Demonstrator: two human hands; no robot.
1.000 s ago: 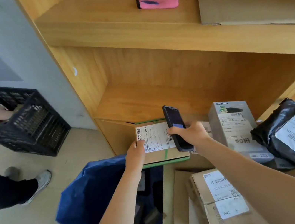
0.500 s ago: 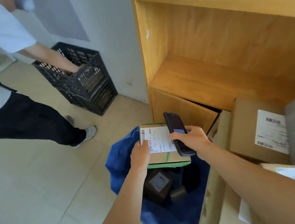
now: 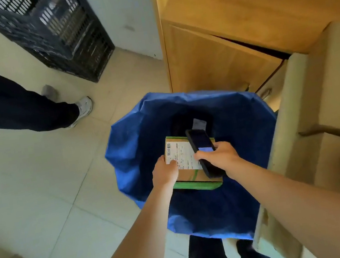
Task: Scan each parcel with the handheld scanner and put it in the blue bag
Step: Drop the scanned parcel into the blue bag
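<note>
A: How far is the work now?

B: The left hand point(image 3: 164, 171) grips the small cardboard parcel point(image 3: 190, 166) with green tape at its edge, thumb on the white shipping label point(image 3: 181, 155). The right hand point(image 3: 219, 156) is curled round the handheld scanner point(image 3: 204, 150), which lies across the parcel's 3 o'clock side, its screen lit. Both are directly above the mouth of the blue bag point(image 3: 136, 148). I judge this parcel is scanned or nearly so, but it is not yet dropped in.

A: Is something already in the bag?

B: Yes, at 12 o'clock from the parcel a dark item with a pale label point(image 3: 198, 124) lies deep inside. At 3 o'clock of the view there are more cardboard boxes point(image 3: 326, 102), so I think work remains; how many parcels, I cannot tell.

A: What differs from half a second ago?

B: The grips are the same. The head has tilted down: the bag now fills the centre, the other person shows only as legs at 9 o'clock, and the black crate point(image 3: 62, 29) has gone up to 11 o'clock. The parcel now hangs over the middle of the opening, not over its far rim.
</note>
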